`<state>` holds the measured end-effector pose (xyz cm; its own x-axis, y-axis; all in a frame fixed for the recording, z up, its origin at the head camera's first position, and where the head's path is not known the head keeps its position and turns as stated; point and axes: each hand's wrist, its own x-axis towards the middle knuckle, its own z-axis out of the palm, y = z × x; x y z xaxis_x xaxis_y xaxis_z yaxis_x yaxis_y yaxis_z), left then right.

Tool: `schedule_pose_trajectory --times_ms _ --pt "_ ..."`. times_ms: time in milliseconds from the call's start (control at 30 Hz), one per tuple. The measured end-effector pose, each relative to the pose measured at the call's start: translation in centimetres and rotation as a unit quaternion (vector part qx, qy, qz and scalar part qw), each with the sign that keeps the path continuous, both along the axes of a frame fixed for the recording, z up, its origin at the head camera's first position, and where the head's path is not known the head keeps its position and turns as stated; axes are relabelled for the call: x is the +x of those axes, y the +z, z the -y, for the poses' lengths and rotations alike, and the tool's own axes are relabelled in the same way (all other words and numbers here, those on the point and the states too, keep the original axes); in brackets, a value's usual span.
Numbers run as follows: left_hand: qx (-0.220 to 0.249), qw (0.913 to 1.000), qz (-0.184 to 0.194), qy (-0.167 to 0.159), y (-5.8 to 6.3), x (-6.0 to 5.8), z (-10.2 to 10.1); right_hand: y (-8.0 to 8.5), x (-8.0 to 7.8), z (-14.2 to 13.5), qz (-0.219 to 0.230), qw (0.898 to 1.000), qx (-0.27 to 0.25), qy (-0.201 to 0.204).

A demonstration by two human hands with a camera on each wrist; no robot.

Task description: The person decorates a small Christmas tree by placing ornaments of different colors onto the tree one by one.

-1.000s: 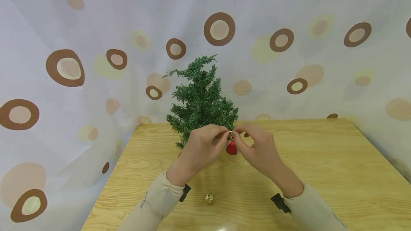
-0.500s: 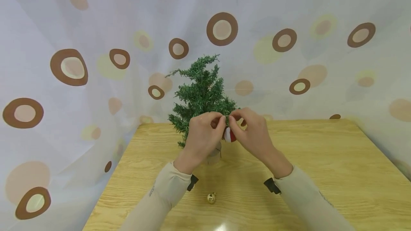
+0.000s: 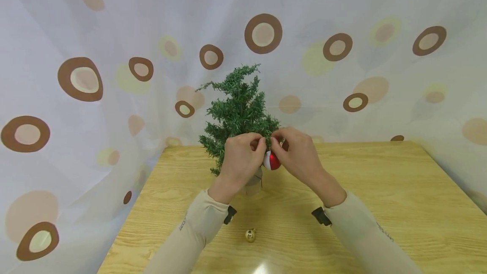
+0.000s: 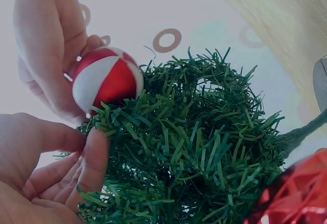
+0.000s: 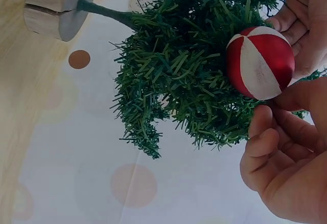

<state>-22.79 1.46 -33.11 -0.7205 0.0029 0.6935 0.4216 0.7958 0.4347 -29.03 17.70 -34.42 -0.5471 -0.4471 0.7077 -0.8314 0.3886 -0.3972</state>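
A green artificial Christmas tree (image 3: 237, 113) stands ahead of me. A red-and-white Christmas bauble (image 3: 272, 161) hangs between my hands, against the end of a branch on the right side. My left hand (image 3: 241, 157) pinches that branch tip with thumb and forefinger, as the left wrist view shows. Opposite it, my right hand (image 3: 298, 153) pinches at the top of the bauble (image 5: 260, 63), where the hanging loop is hidden by the fingers. Another bauble, red and faceted (image 4: 299, 193), fills the lower right corner of the left wrist view.
A small gold bauble (image 3: 250, 235) lies on the wooden table (image 3: 380, 206), nearer me than the tree. The tree's round wooden base (image 5: 51, 9) shows in the right wrist view. A pale curtain (image 3: 304, 7) with brown rings hangs behind and to the left.
Both hands have moved up and forward with the bauble, bringing it to the branch end. Over the last half second they barely move, and more of the bauble's red side shows.
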Motion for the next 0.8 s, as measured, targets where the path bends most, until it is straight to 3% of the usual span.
schedule_pose_trajectory --times_ms 533,800 --pt "-0.011 0.9998 0.000 -0.018 -0.4 1.0 0.3 -0.4 0.2 -0.6 -0.004 1.000 0.013 0.019" --pt "0.001 0.9994 -0.031 -0.013 -0.8 1.5 0.5 -0.6 0.2 -0.5 -0.008 1.000 0.010 0.018"
